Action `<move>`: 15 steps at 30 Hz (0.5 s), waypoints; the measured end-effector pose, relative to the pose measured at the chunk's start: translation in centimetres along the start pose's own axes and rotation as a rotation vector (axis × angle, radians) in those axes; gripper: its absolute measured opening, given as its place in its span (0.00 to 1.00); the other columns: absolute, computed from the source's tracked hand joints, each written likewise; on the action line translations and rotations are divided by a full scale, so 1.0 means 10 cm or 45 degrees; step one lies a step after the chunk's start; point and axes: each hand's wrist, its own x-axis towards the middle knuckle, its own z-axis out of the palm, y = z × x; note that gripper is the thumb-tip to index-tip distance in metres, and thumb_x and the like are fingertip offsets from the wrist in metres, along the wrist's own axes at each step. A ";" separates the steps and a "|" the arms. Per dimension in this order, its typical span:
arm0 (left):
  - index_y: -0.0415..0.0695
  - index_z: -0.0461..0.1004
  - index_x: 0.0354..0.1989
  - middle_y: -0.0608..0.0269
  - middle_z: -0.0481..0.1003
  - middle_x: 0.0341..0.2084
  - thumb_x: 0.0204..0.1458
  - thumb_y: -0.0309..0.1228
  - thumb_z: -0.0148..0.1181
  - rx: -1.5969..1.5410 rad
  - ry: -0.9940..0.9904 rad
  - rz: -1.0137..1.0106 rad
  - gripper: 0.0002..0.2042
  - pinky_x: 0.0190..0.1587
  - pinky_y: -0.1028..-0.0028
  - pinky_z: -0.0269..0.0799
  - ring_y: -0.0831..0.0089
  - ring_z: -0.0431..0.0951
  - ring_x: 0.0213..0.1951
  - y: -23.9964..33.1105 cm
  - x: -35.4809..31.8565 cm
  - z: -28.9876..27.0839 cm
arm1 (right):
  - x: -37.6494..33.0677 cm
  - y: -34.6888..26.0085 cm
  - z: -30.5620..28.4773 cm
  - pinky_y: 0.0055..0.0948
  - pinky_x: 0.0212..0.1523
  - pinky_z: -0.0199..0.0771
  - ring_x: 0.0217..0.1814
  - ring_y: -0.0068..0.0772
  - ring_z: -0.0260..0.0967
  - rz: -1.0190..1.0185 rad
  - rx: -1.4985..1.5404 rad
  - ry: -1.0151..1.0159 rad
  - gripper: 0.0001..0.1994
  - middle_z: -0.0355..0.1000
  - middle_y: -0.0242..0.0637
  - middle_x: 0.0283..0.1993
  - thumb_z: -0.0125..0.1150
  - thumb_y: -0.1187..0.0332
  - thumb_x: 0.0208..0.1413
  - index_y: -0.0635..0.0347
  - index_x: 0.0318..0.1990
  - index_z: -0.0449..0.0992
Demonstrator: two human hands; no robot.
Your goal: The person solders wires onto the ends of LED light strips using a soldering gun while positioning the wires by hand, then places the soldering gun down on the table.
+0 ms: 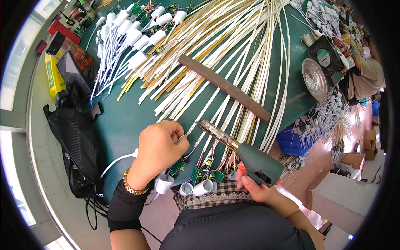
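Observation:
My right hand grips a dark green soldering gun with a red trigger, its worn metal barrel slanting up and left. The blackened tip sits just right of my left hand. That hand is closed in a pinch, a thin white strip running out from its fingertips; what exactly lies between the fingers is partly hidden. Small green circuit boards with thin wires hang at the table's near edge, beside white cylindrical housings. A rusty brown bar lies across a fan of white and yellowish strips.
White housings with cables are heaped at the far left. A black bag and a phone lie along the left edge. On the right are a metal bowl, a black fan, a blue crate and a cardboard box.

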 end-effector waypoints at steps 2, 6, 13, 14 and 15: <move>0.39 0.75 0.20 0.63 0.65 0.10 0.39 0.24 0.62 0.004 0.011 0.008 0.03 0.22 0.71 0.62 0.71 0.65 0.15 0.00 0.00 0.00 | 0.00 -0.01 0.01 0.24 0.33 0.73 0.31 0.21 0.68 0.006 -0.004 0.009 0.05 0.69 0.33 0.34 0.56 0.74 0.60 0.62 0.42 0.69; 0.38 0.75 0.20 0.63 0.65 0.10 0.39 0.24 0.62 0.000 0.021 -0.002 0.03 0.23 0.71 0.63 0.70 0.65 0.15 0.01 0.00 0.00 | 0.01 -0.01 -0.01 0.26 0.33 0.72 0.31 0.24 0.69 0.032 -0.066 -0.020 0.07 0.69 0.33 0.33 0.58 0.73 0.58 0.62 0.42 0.70; 0.38 0.75 0.20 0.63 0.66 0.11 0.38 0.24 0.63 0.008 0.008 -0.017 0.03 0.23 0.71 0.63 0.70 0.65 0.15 0.02 -0.01 0.01 | -0.07 0.13 -0.10 0.26 0.33 0.75 0.32 0.23 0.72 -0.072 -0.380 -0.163 0.10 0.71 0.38 0.37 0.56 0.71 0.58 0.64 0.46 0.69; 0.38 0.75 0.20 0.63 0.66 0.10 0.38 0.24 0.62 0.013 0.008 -0.013 0.03 0.23 0.71 0.63 0.70 0.65 0.15 0.02 -0.01 0.00 | -0.07 0.13 -0.10 0.26 0.33 0.75 0.32 0.23 0.72 -0.070 -0.383 -0.162 0.10 0.71 0.38 0.37 0.56 0.71 0.58 0.64 0.46 0.69; 0.38 0.75 0.20 0.63 0.66 0.10 0.38 0.24 0.62 0.010 0.008 -0.014 0.03 0.23 0.71 0.63 0.70 0.65 0.15 0.02 -0.01 0.00 | -0.07 0.13 -0.11 0.26 0.33 0.75 0.33 0.23 0.72 -0.054 -0.411 -0.190 0.11 0.71 0.38 0.37 0.55 0.71 0.58 0.64 0.46 0.68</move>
